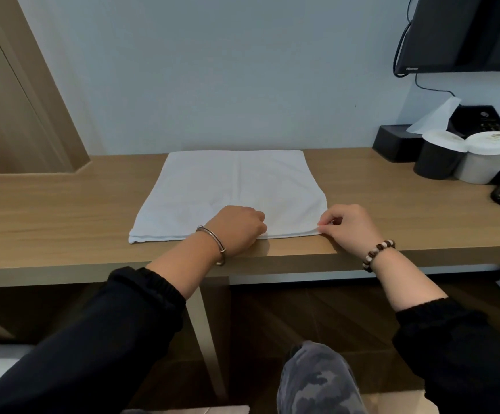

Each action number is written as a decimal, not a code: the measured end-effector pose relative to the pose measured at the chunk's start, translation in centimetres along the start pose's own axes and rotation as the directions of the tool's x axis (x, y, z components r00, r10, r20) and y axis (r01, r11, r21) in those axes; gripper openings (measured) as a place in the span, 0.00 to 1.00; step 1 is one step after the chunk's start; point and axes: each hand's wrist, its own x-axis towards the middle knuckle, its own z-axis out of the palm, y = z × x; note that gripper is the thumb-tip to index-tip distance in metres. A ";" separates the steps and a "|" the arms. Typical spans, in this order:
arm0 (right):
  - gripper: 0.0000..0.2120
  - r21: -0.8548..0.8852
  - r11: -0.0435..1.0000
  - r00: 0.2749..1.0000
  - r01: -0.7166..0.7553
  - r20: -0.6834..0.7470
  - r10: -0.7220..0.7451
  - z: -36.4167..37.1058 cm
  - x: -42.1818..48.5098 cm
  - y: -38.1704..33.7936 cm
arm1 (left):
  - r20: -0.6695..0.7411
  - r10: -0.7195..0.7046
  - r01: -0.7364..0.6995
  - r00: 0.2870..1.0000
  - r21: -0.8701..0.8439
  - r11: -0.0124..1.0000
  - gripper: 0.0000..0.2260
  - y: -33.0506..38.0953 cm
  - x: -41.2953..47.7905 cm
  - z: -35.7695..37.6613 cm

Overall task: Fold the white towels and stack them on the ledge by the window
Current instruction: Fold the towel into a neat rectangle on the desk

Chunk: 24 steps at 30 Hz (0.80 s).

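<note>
Fingers (327,226) of left hand (238,230) and right hand (350,229) grip one towel (227,180).

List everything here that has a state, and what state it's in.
white towel, flat on the desk.
left hand, fingers curled on towel's near edge; grip hidden.
right hand, pinches towel's near right corner.
television, screen dark.
tissue box, sheet poking out.
black cup and white cup, both lidded.

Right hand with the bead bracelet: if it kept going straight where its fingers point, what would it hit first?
The right hand pinches the near right corner of the white towel, fingers pointing left along that edge. Going on, it would probably meet the left hand, which rests on the same edge.
</note>
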 end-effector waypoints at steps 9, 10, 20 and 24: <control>0.17 -0.067 0.997 0.992 0.041 0.122 -0.033 0.3 -1.6 -2.9 | -0.035 -0.372 0.353 0.927 -0.249 0.902 0.16 -0.7 -1.8 0.8; 0.19 0.033 0.999 0.978 0.039 0.206 -0.045 0.5 -1.8 -3.7 | -0.026 -0.476 0.452 0.879 -0.271 0.850 0.16 -1.0 -1.9 0.9; 0.16 -0.232 0.973 0.987 -0.003 0.154 0.039 3.4 5.0 -3.9 | 0.269 -0.670 0.721 0.692 -0.282 0.633 0.28 1.7 -0.5 1.4; 0.19 -0.560 0.824 0.981 0.086 0.194 0.030 3.5 6.0 -3.1 | 0.332 -0.594 0.675 0.732 -0.246 0.695 0.29 0.9 -1.0 3.0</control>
